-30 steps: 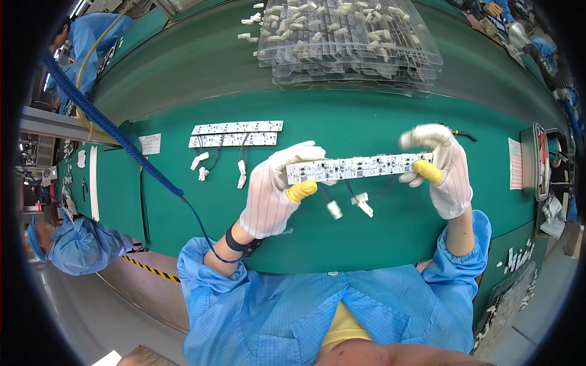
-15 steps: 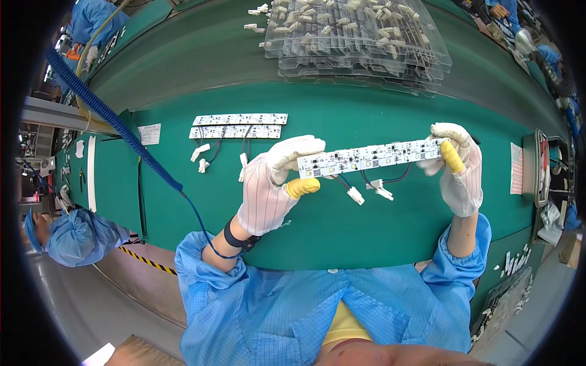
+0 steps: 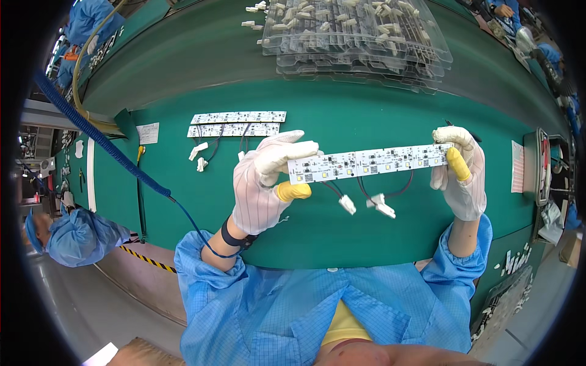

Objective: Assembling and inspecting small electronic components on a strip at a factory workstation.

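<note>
Between my two gloved hands, a long white circuit board strip dotted with small components is held above the green mat. Fingers and yellow-tipped thumb of my left hand pinch its left end. My right hand grips the right end the same way, a little higher, so the strip tilts slightly. Wires with white plugs dangle below the strip. Two similar circuit board strips lie at the back left of the mat, their wires and white connectors spread in front of them.
Stacked clear plastic trays full of wired boards stand at the back. A blue coiled cord runs to the band on my left wrist. A metal bin sits at the right edge. Another person works at the left.
Both hands have shifted a little apart and the strip has come slightly closer, its left end moving left and down. The dangling plugs have swung a little.
</note>
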Motion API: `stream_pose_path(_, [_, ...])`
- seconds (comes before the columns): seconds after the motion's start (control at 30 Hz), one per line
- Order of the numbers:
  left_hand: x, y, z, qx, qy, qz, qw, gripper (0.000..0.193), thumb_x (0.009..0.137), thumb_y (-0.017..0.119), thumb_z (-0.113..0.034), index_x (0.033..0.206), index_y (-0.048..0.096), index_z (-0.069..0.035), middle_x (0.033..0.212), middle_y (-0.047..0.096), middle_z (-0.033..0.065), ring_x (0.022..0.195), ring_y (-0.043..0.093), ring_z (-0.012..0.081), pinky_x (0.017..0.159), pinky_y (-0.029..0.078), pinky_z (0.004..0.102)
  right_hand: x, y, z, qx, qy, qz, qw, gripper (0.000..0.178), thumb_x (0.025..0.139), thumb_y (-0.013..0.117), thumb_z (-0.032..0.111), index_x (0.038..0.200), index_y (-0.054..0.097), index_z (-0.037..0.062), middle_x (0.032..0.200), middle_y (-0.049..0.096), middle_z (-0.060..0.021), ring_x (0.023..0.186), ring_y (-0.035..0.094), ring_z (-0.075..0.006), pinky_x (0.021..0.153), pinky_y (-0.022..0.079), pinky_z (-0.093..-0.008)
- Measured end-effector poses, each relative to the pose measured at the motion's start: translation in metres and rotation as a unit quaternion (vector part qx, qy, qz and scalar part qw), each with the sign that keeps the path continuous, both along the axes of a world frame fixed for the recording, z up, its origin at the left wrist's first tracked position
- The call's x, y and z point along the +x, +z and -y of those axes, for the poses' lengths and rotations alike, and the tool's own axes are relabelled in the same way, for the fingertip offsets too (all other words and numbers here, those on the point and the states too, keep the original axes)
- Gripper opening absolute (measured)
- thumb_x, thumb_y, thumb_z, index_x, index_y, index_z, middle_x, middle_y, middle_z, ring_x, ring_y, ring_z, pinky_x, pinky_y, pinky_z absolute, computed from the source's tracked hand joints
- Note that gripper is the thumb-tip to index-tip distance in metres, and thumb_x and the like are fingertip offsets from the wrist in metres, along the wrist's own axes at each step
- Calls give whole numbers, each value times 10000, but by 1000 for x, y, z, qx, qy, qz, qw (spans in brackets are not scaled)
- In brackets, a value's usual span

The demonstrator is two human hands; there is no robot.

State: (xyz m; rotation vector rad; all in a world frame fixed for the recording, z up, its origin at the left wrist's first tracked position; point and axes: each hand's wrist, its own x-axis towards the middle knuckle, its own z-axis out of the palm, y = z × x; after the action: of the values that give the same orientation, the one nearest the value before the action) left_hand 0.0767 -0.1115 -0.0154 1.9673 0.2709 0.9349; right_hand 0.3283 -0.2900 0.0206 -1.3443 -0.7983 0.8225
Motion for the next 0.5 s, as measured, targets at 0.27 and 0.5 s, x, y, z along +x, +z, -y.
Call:
stream_pose_path(0.27, [-1,0,4,-57,35,-2,998,404,734,737,-215,1070,634,-16,1005,671,127,987,629,271,792,492,332,-2,2,4,12,1,8,1000,285,889,608,222,1050,537,-2,728,554,-39,463,478,-46,396,341,-163])
stream_pose_path(0.5, [-2,0,8,-176,33,13,984,352,799,696,-177,1065,625,41,1078,628,178,1010,605,239,845,488,304,-2,10,5,-15,27,-41,999,304,874,621,202,1054,531,-26,739,554,-58,484,490,-52,412,369,-167])
